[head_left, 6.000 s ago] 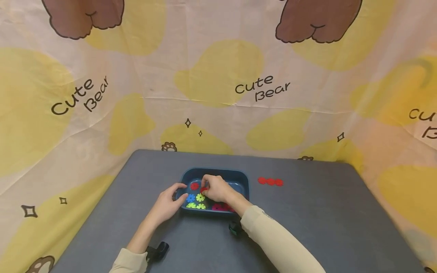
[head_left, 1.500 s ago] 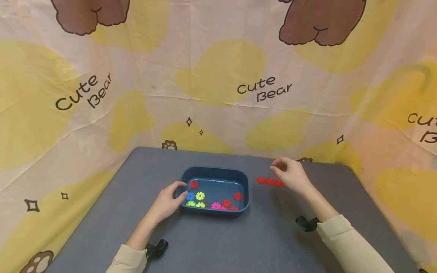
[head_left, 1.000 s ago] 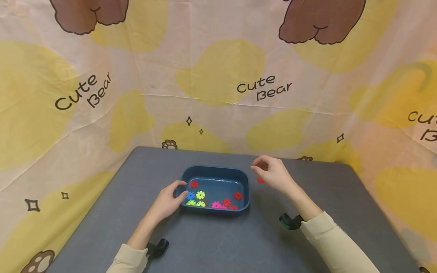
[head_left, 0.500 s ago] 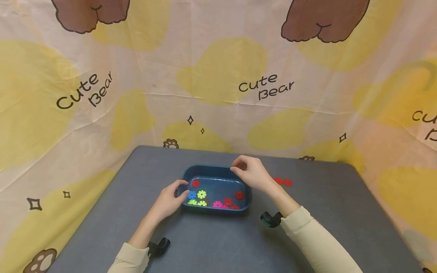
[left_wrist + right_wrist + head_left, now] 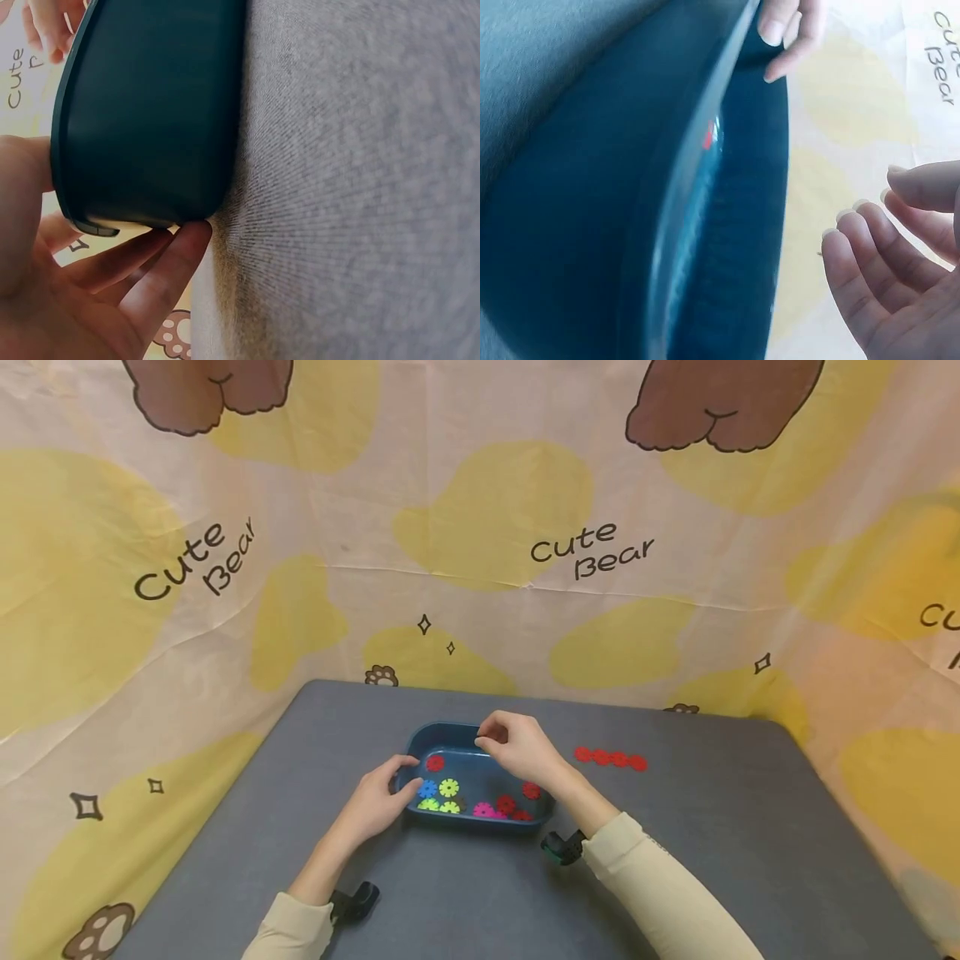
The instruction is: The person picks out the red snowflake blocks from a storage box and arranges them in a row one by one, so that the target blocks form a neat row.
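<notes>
Above a blue tray (image 5: 472, 824) on a gray bench (image 5: 450, 902), a person's right hand (image 5: 521, 750) hangs over the 1 o'clock side while the left hand (image 5: 375, 802) grips the 9 o'clock end.
Thumb and fingers of the left hand curve around the tray's wall, apparently to steady it; the right hand's fingers are loosely curled, with no piece visible in them. Four red discs (image 5: 611, 759) lie in a row on the bench at 3 o'clock, touching or linked, it is unclear which, seemingly set outside to stay apart from the mixed colors. Inside the tray, a lone red disc (image 5: 435, 763) sits at 10 o'clock, a blue disc (image 5: 427, 789) and yellow-green discs (image 5: 448, 787) toward 8, pink discs (image 5: 483, 809) at 6 and other red discs (image 5: 506, 804) toward 4.
</notes>
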A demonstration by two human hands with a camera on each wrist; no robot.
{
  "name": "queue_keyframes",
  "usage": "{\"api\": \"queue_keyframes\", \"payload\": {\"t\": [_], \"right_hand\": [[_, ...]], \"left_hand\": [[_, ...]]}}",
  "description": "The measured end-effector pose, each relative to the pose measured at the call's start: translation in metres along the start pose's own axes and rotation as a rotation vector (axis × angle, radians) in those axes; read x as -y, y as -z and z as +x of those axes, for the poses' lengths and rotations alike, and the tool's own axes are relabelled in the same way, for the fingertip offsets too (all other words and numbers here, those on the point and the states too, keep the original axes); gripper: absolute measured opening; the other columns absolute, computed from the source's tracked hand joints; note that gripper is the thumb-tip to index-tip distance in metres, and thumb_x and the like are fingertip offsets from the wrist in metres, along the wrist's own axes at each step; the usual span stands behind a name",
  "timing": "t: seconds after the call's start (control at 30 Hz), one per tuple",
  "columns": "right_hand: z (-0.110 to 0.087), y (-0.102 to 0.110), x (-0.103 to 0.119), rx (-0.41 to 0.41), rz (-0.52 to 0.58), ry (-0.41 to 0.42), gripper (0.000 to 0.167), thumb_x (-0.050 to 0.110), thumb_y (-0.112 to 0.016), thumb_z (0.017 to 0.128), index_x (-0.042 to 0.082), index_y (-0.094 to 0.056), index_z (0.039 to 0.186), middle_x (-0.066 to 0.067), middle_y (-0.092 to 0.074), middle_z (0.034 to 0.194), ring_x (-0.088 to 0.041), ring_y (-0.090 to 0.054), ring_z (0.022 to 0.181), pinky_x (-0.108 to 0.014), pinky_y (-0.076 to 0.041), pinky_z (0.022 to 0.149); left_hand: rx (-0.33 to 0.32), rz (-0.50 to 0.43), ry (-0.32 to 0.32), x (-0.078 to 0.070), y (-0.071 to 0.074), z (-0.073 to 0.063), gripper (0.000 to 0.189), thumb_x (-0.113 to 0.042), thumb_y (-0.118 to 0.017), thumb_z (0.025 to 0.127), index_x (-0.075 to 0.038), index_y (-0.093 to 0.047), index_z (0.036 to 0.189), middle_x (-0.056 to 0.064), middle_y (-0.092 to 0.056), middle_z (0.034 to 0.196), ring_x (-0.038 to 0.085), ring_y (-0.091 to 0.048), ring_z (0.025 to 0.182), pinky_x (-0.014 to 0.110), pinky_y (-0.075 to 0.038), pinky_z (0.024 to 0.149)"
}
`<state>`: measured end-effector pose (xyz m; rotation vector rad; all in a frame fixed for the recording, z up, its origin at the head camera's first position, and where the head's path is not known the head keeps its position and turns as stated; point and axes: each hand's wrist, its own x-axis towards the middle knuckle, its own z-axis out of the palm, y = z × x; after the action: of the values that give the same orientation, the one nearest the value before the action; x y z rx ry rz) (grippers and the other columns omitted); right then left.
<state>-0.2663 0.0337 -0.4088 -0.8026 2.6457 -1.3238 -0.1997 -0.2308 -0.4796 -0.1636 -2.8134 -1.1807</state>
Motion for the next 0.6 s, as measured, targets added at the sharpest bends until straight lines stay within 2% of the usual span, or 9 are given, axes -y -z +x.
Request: {"api": "queue_keyframes", "payload": {"t": [0.17, 0.3, 0.4, 0.6], "right_hand": [[0.006, -0.012, 0.001, 0.021, 0.001, 0.011, 0.009, 0.019, -0.069, 0.098, 0.013, -0.070, 0.105, 0.005, -0.068, 0.092, -0.012, -0.062, 0.082, -0.033, -0.053, 0.073], [0.012, -0.022, 0.001, 0.044, -0.009, 0.017, 0.009, 0.019, -0.068, 0.099, 0.013, -0.070, 0.106, 0.005, -0.068, 0.093, -0.011, -0.063, 0.084, -0.032, -0.053, 0.074], [0.017, -0.029, 0.000, 0.060, -0.021, 0.012, 0.010, 0.019, -0.067, 0.099, 0.013, -0.070, 0.106, 0.005, -0.068, 0.094, -0.011, -0.063, 0.085, -0.031, -0.054, 0.074], [0.031, -0.046, -0.002, 0.099, -0.055, 0.008, 0.016, 0.019, -0.067, 0.099, 0.008, -0.070, 0.110, 0.003, -0.067, 0.094, -0.013, -0.062, 0.084, -0.033, -0.053, 0.075]], "left_hand": [[0.003, -0.010, 0.016, 0.001, -0.001, 0.000, 0.040, -0.029, -0.069, 0.098, -0.012, -0.062, 0.134, 0.009, -0.065, 0.129, 0.019, -0.054, 0.087, 0.039, -0.046, 0.076], [0.014, -0.023, 0.029, 0.003, 0.000, 0.000, 0.042, -0.032, -0.069, 0.097, -0.015, -0.061, 0.135, 0.010, -0.062, 0.136, 0.025, -0.059, 0.105, 0.047, -0.050, 0.088], [0.026, -0.033, 0.029, 0.004, 0.001, 0.000, 0.043, -0.033, -0.069, 0.097, -0.015, -0.060, 0.136, 0.012, -0.060, 0.139, 0.030, -0.059, 0.118, 0.055, -0.049, 0.095], [0.040, -0.044, 0.036, 0.004, 0.003, 0.000, 0.045, -0.033, -0.069, 0.097, -0.014, -0.058, 0.137, 0.014, -0.058, 0.141, 0.035, -0.057, 0.124, 0.059, -0.046, 0.099]]}}
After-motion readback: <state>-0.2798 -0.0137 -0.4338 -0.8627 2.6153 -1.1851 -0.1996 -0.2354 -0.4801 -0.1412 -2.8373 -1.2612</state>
